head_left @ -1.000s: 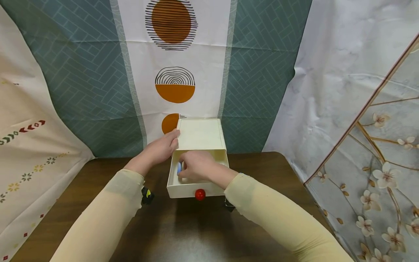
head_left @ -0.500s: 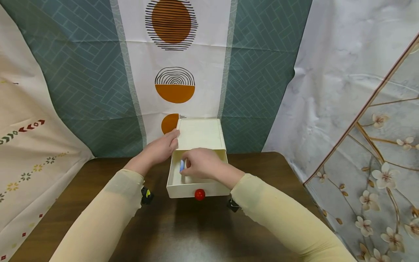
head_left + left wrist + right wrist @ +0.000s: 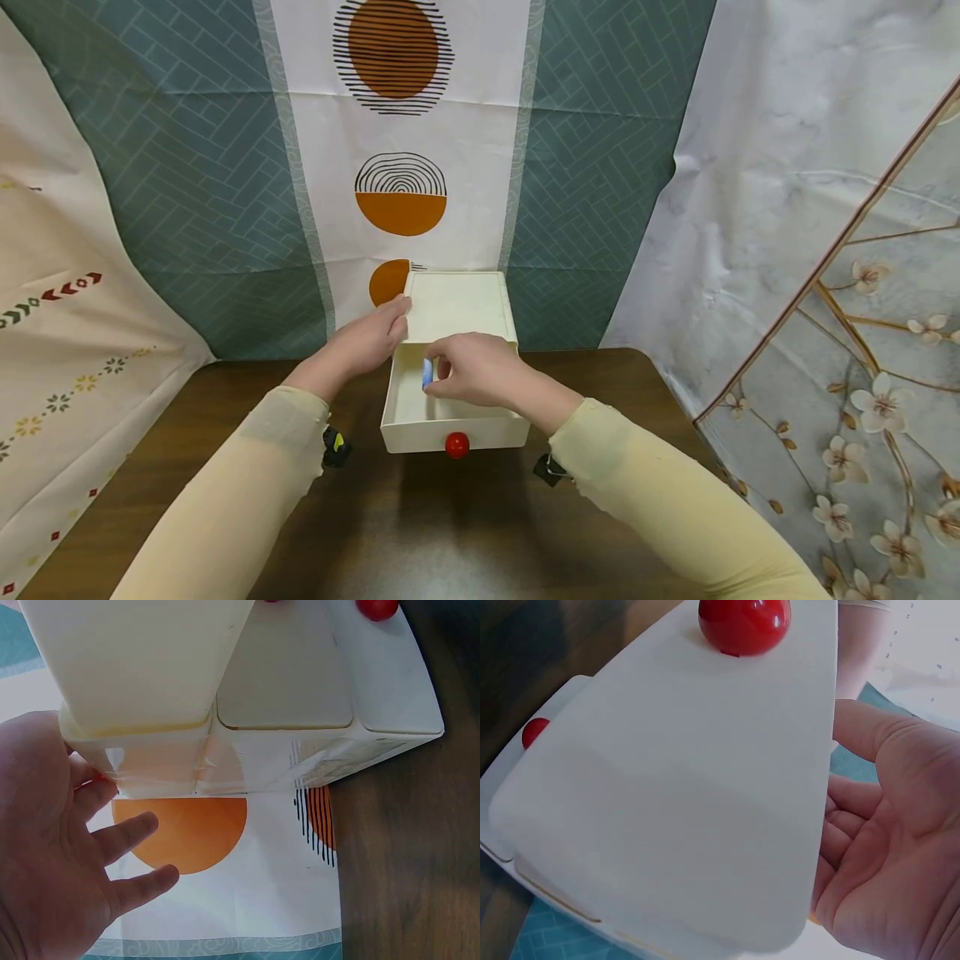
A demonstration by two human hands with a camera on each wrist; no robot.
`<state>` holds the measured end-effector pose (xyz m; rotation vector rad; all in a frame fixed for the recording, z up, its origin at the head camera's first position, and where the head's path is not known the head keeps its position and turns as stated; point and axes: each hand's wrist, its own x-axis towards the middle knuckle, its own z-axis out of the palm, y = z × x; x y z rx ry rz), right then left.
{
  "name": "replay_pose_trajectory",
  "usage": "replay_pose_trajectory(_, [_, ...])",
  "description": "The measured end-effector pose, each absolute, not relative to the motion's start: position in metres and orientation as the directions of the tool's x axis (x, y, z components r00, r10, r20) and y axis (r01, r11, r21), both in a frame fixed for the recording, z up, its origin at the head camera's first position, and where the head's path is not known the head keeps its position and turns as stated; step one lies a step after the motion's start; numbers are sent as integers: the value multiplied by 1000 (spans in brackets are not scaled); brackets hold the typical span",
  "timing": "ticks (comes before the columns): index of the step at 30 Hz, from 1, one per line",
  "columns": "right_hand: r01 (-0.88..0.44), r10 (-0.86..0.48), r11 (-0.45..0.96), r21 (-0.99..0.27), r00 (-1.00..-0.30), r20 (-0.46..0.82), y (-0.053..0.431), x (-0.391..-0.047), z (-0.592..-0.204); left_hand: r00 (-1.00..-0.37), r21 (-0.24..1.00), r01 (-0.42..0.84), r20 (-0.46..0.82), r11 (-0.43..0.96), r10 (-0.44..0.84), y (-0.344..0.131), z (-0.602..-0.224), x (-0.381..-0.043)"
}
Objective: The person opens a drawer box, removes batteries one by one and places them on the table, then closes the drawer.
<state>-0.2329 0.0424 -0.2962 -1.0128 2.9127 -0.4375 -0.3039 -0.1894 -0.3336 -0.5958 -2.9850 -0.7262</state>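
A white plastic drawer cabinet (image 3: 459, 308) stands at the table's far side with its top drawer (image 3: 416, 438) pulled out. My left hand (image 3: 366, 343) rests against the cabinet's upper left side; in the left wrist view, its fingers (image 3: 124, 838) are spread near the back. Over the drawer, my right hand (image 3: 480, 371) pinches a small, upright blue-and-white piece (image 3: 427, 374) between thumb and fingers. I cannot tell what kind of thing it is. From the right wrist, the drawer's front (image 3: 667, 772) hides it, with my right hand (image 3: 900, 832) behind the panel's edge.
A red knob (image 3: 457, 445) sticks out from the drawer front. Lower drawers with a red knob (image 3: 377, 606) show in the left wrist view. The dark wooden table (image 3: 360, 525) spreads in front. Patterned cloths (image 3: 600, 192) hang behind and at both sides.
My right hand has risen and shifted slightly right, with the blue-and-white piece coming up from the drawer's left side. My left hand and the drawer have stayed put.
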Motion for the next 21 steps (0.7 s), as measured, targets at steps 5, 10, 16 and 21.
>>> replay_pose_trajectory(5, [-585,-589,763,-275,-805,77,51,-232,-295,-925,446,371,105,815,364,-189,-333,-303])
replay_pose_trajectory(10, [-579,-580,759,-297,-809,95,60,-231,-294,-927,447,367,100,816,362,-189,-333,-304])
replay_pose_trajectory(16, [-564,-566,759,-326,-818,100,72,-231,-292,-928,440,364,102,821,357,-189,-333,-304])
replay_pose_trajectory(21, [-551,-553,760,-344,-827,101,81,-231,-292,-925,431,373,104,822,365,-189,-333,-304])
